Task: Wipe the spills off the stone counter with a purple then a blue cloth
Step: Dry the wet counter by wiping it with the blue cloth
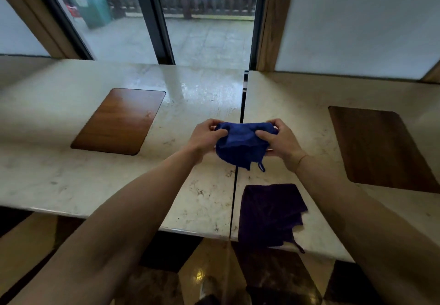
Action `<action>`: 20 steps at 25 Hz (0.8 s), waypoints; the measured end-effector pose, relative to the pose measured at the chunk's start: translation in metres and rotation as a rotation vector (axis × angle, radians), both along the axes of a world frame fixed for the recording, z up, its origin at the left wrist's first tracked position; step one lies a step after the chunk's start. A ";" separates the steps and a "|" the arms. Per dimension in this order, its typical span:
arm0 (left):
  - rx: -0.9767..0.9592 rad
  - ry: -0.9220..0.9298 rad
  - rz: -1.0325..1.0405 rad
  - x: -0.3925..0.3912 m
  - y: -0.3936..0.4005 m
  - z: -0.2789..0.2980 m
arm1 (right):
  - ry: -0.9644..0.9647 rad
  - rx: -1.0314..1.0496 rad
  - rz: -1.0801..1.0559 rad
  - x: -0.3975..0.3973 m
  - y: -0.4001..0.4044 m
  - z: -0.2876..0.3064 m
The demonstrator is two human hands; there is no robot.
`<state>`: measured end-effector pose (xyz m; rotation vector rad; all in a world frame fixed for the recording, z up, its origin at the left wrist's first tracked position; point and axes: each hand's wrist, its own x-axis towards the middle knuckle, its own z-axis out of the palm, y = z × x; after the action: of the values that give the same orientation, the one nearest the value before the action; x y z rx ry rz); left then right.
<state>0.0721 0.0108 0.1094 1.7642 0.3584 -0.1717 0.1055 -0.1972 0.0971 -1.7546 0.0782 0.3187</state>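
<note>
Left hand: the left hand [206, 135] has its fingers curled, gripping the blue cloth [242, 146] at its 9 o'clock edge.
Right hand: the right hand [279, 141] has its fingers curled, gripping the same cloth at 3 o'clock.
Blue cloth: bunched, held above the counter [190, 104] seam.
Purple cloth: the purple cloth [269, 214] lies flat on the counter at 6 o'clock of the hands, at the near edge.

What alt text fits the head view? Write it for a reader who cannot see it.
Both hands, left hand and right hand, hold a bunched blue cloth above the seam between two pale stone counter slabs. A purple cloth lies flat at the near edge of the right slab, and a dark wooden inlay is set into each slab.
</note>
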 end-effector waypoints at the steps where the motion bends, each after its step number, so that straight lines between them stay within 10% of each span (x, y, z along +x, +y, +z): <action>1: 0.012 -0.009 0.019 -0.005 0.007 0.004 | -0.007 0.010 0.018 -0.002 0.008 0.003; 20: -0.033 0.128 -0.105 -0.101 0.119 -0.058 | 0.107 -0.115 -0.152 -0.132 0.119 -0.041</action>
<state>-0.0287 0.1295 0.0518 1.7449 0.3529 -0.3645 -0.0268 -0.0783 0.0566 -1.8322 0.3112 0.3017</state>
